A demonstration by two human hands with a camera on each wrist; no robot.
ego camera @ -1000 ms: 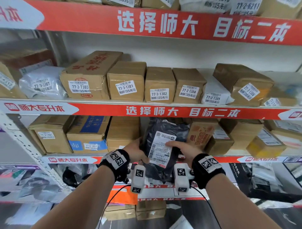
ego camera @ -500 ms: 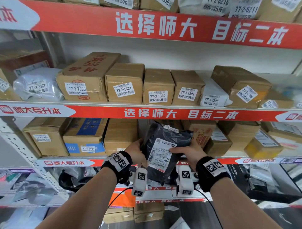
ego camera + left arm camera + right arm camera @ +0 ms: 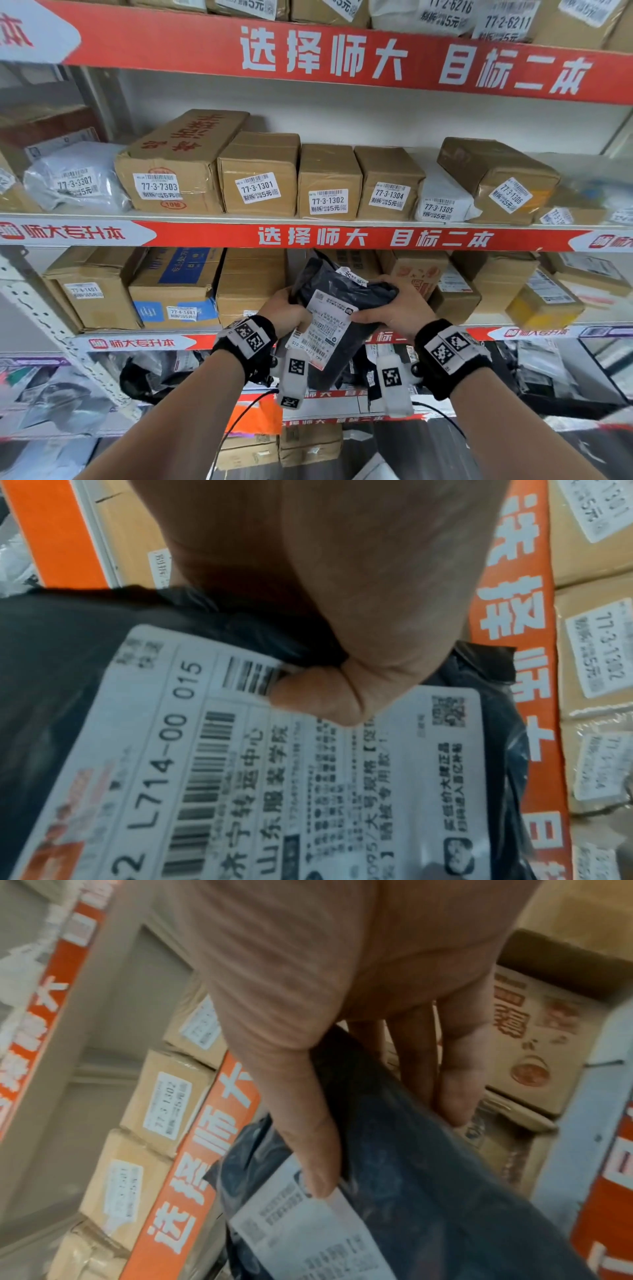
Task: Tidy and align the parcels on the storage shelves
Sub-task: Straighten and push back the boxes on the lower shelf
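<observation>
Left grip: left hand (image 3: pixel 286 310) clamps the black mailer bag (image 3: pixel 342 298) by its left edge, thumb on the label.
Right grip: right hand (image 3: pixel 394 308) pinches its right side.
Where: bag at the gap in the middle shelf (image 3: pixel 137 342), between cardboard boxes (image 3: pixel 251 284).
Changed: bag has tipped top-first into the gap since a second ago.
Meaning: probably being slotted back into the row.

Black parcel bag (image 3: pixel 346 291) with white printed label (image 3: pixel 325 329); brown cardboard boxes (image 3: pixel 329 178); red shelf strips (image 3: pixel 342 236), white lettering.
</observation>
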